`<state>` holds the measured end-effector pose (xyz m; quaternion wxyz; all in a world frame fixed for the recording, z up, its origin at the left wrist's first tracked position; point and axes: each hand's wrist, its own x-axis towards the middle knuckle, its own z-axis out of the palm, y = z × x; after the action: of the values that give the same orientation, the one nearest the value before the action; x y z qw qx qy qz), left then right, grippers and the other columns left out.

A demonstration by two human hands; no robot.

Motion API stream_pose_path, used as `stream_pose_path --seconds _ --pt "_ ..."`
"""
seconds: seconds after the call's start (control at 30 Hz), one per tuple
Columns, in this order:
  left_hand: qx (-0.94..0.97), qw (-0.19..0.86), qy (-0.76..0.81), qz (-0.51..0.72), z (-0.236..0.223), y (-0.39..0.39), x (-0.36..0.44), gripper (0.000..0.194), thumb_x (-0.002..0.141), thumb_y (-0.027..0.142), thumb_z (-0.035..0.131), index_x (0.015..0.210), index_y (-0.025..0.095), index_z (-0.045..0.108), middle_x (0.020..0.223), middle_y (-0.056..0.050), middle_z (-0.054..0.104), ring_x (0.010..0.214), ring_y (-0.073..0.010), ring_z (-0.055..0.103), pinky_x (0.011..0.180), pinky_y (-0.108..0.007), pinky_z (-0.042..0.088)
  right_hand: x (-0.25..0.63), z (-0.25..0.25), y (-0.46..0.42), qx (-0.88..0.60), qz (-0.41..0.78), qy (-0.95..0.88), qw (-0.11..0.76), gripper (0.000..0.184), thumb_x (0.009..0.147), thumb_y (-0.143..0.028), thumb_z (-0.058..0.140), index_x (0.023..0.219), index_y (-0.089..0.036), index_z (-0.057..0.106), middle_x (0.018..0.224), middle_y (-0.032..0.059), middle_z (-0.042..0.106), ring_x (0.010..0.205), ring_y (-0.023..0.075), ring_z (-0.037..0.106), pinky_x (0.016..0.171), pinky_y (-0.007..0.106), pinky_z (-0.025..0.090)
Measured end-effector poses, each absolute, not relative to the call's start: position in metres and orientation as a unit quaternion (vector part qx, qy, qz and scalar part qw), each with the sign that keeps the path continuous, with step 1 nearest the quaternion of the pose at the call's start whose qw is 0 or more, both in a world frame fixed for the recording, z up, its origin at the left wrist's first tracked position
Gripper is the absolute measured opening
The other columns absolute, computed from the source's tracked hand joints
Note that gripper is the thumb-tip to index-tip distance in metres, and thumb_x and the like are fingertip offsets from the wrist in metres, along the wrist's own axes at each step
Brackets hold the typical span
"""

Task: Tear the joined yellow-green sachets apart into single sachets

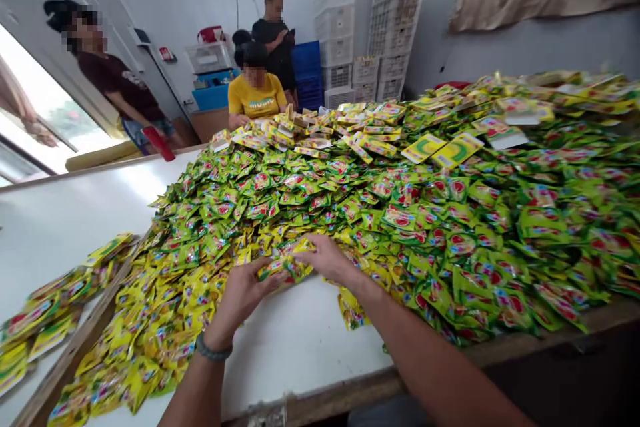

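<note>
My left hand (243,295), with a dark band on its wrist, is closed on the left end of several small green-and-yellow packets (287,269). At their other end, my right hand (326,258) has its thumb and fingers closed on them too. The glossy packets carry red printing; how many are held I cannot tell. Both hands are just above the white tabletop (295,340), at the near edge of a big heap. Yellow packets (165,307) lie around and left of my hands, and green packets (465,247) rise behind and to the right.
Flat yellow-green cards or boxes (443,150) lie atop the heap. A wooden strip (90,327) divides the table, with more flat packs (45,313) beyond it. A person in yellow (257,97) sits across; two others stand behind. White crates (400,20) are stacked by the wall.
</note>
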<state>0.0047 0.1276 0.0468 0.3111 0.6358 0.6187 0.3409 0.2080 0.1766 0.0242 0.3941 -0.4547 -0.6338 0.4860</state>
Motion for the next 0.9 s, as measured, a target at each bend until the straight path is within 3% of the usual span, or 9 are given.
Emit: stream_pose_path --seconds 0.07,0.17,0.33,0.6,0.7,0.9 --pt "0.605 0.353 0.619 0.357 0.040 0.129 0.005 0.032 0.059 0.040 0.078 0.082 0.019 0.074 0.062 -0.001 0.066 0.055 -0.0158 0.054 0.051 -0.022 0.039 0.210 0.022 0.181 -0.470 0.486 -0.575 0.461 0.028 0.073 -0.039 0.062 0.091 -0.017 0.063 0.078 0.0007 0.066 0.072 0.0168 0.058 0.064 0.025 0.045" --pt "0.533 0.447 0.582 0.422 0.030 0.131 0.004 0.041 0.057 0.039 0.080 0.090 0.017 0.072 0.079 -0.004 0.070 0.069 -0.0187 0.060 0.061 -0.023 0.045 0.213 0.022 0.185 -0.503 0.434 -0.538 0.519 0.036 0.075 -0.045 0.061 0.095 -0.015 0.061 0.081 0.0033 0.066 0.075 0.0179 0.058 0.069 0.027 0.046" --pt "0.452 0.515 0.529 0.501 0.015 0.135 0.002 0.053 0.057 0.042 0.080 0.101 0.015 0.066 0.079 -0.004 0.069 0.068 -0.0179 0.063 0.067 -0.027 0.050 0.210 0.024 0.180 -0.506 0.405 -0.595 0.475 0.027 0.077 -0.040 0.059 0.087 -0.016 0.062 0.079 0.0025 0.067 0.070 0.0167 0.057 0.066 0.027 0.045" --pt "0.466 0.549 0.498 0.483 0.013 0.130 0.016 0.037 0.067 0.036 0.075 0.097 0.016 0.066 0.085 -0.004 0.070 0.070 -0.0146 0.062 0.066 -0.023 0.048 0.213 0.027 0.177 -0.487 0.393 -0.654 0.426 0.020 0.072 -0.028 0.063 0.088 -0.017 0.069 0.096 0.0053 0.066 0.087 0.0197 0.059 0.082 0.031 0.043" --pt "0.486 0.559 0.501 0.447 0.018 0.128 0.022 0.033 0.067 0.034 0.076 0.093 0.015 0.068 0.091 -0.005 0.070 0.074 -0.0138 0.061 0.068 -0.021 0.046 0.212 0.026 0.179 -0.502 0.388 -0.626 0.454 0.024 0.071 -0.033 0.064 0.090 -0.018 0.068 0.094 0.0035 0.066 0.084 0.0185 0.059 0.078 0.029 0.044" --pt "0.466 0.621 0.468 0.422 0.020 0.127 0.030 0.044 0.060 0.029 0.080 0.101 0.017 0.068 0.095 -0.005 0.070 0.077 -0.0154 0.062 0.073 -0.024 0.047 0.206 0.023 0.180 -0.538 0.360 -0.600 0.470 0.030 0.071 -0.044 0.062 0.087 -0.018 0.065 0.079 0.0006 0.067 0.071 0.0178 0.058 0.067 0.027 0.043"
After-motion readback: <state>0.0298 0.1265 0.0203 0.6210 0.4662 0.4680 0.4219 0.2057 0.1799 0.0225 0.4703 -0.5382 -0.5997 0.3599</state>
